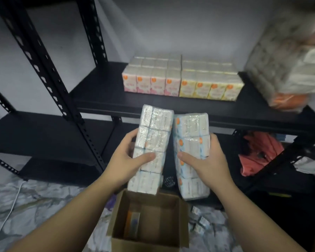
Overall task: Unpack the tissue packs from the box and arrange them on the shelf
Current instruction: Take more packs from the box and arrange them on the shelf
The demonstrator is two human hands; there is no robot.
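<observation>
Left hand (125,160) grips white film-wrapped tissue block (150,148) mid-length | right hand (206,160) grips blue-edged block (190,153) | likely light, squashy, slick film; hold both long sides | black shelf (102,99) beyond brown cardboard box (149,222).

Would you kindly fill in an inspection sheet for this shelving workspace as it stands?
Surface: black shelf, bare at its left end.
Job's things: pink packs and yellow packs stand in rows on the shelf; cardboard box open on the floor, one item left inside.
Clutter: red bag on the lower shelf; wrapped bundle at right.
Grippers: left hand grips the left pack; right hand grips the right pack.
Cables: white cable on the floor.
Surroundings: grey wall; patterned floor covering.
</observation>
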